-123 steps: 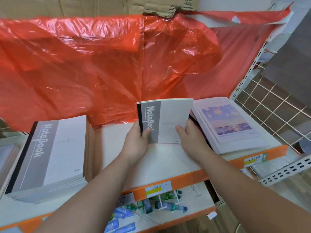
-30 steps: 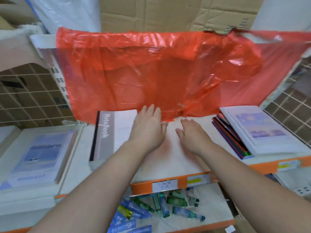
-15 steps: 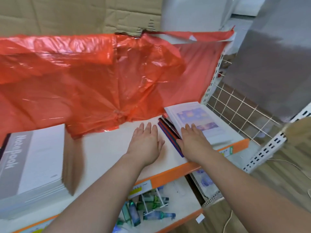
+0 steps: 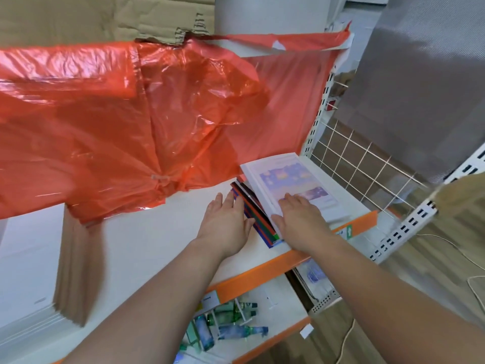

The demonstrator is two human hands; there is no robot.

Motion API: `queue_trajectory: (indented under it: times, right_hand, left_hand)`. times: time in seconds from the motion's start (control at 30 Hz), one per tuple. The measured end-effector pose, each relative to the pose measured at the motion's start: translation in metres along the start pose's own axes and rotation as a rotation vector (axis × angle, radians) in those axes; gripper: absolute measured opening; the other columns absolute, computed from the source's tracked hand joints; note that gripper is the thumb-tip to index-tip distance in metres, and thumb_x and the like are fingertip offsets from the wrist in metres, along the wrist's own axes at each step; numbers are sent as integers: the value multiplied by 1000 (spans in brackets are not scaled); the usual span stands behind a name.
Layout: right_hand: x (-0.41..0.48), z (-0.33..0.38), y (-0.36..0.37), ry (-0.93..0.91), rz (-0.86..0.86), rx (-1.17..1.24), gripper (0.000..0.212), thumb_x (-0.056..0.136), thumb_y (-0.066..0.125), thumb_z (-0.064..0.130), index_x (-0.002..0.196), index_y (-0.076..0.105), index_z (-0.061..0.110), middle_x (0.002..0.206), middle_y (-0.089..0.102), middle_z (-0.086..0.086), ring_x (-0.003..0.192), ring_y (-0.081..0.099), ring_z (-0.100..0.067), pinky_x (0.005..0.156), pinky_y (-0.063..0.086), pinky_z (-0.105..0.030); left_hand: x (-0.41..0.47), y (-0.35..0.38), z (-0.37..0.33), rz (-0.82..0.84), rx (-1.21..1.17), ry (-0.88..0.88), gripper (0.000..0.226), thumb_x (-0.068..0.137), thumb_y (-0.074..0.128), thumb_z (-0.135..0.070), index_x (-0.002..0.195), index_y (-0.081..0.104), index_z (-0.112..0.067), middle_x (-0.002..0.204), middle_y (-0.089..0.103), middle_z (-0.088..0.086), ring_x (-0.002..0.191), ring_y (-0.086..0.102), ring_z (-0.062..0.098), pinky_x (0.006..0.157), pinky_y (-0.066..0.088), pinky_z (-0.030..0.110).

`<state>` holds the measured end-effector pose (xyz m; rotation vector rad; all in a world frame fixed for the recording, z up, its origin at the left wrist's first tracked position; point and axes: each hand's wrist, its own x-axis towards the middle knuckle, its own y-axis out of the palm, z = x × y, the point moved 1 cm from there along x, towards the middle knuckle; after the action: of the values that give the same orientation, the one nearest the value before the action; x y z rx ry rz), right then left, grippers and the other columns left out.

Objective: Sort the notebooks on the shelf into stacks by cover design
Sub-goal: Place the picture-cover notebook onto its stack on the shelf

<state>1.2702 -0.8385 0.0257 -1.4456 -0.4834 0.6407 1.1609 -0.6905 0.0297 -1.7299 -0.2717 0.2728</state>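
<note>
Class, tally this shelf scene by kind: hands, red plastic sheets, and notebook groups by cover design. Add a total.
Hands: 2 (left hand, right hand)
Red plastic sheets: 1
Notebook groups: 3 (pale stack, coloured notebooks, picture-cover notebooks)
Total: 6

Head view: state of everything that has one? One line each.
left hand, open, flat on the shelf at the coloured notebooks' edge.
right hand, open, flat on the picture-cover notebook.
picture-cover notebook, closed, face up, atop the coloured notebooks.
coloured notebooks, closed, fanned askew.
white stack, piled at left, blurred.
red plastic sheet, crumpled, draped over the shelf back.
</note>
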Motion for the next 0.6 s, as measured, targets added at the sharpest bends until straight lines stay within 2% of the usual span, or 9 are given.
queue_trajectory:
  times: [0.07,0.13,0.2,0.27,0.37,0.43,0.5,0.6]
  right_hand:
    - [4,-11,-5,49,-53,23,48,101,35,43,137,41,12,142,43,-9,132,36,-27,105,33,-40]
    - [7,-26,-10,136,-73,22,45,99,37,44,130,45,12,134,48,-8,126,40,-28,100,35,-40]
    - [11,-44,-11,222,-63,38,50,99,36,48,130,45,10,135,47,-10,126,39,-30,101,36,-41]
    - [14,-57,-12,300,-30,78,61,97,35,54,138,40,9,139,43,-13,128,37,-32,103,35,-43]
    - [18,-67,-16,396,1,143,74,93,37,64,141,36,7,138,44,-16,127,37,-35,102,35,-44]
    - [19,-70,-17,394,-45,117,74,91,40,67,135,42,8,133,48,-14,125,39,-34,100,37,-44]
    - [21,-71,-16,388,-73,105,72,89,42,67,132,45,9,131,49,-13,124,39,-33,98,38,-44]
    - [25,-72,-16,429,-69,181,71,87,48,67,127,46,8,127,48,-14,120,42,-34,98,39,-44]
  left_hand:
    - [10,1,-6,-58,-90,24,43,98,45,-41,129,48,-12,137,51,12,125,45,37,106,37,43]
    - [20,-3,-16,-111,-265,-23,21,96,49,-33,99,54,-13,109,61,11,102,54,34,83,43,38]
    - [32,-8,-27,-133,-420,-90,20,96,48,-26,81,50,-14,87,61,9,84,54,30,66,35,33]
    - [43,-10,-38,-80,-559,-150,28,97,47,-24,71,46,-13,70,53,2,71,48,24,56,29,32]
    - [58,-8,-53,26,-769,-245,29,93,50,-25,67,47,-12,64,50,2,65,48,22,55,34,27]
    - [66,-7,-59,77,-900,-334,21,86,53,-21,68,51,-9,66,54,10,64,51,24,60,40,30]
    - [72,-6,-63,98,-1037,-442,10,73,51,-15,68,52,-8,65,53,14,62,52,27,58,41,34]
    - [79,-8,-69,133,-1175,-549,6,75,50,-6,70,51,-10,67,51,13,62,53,30,58,43,36]
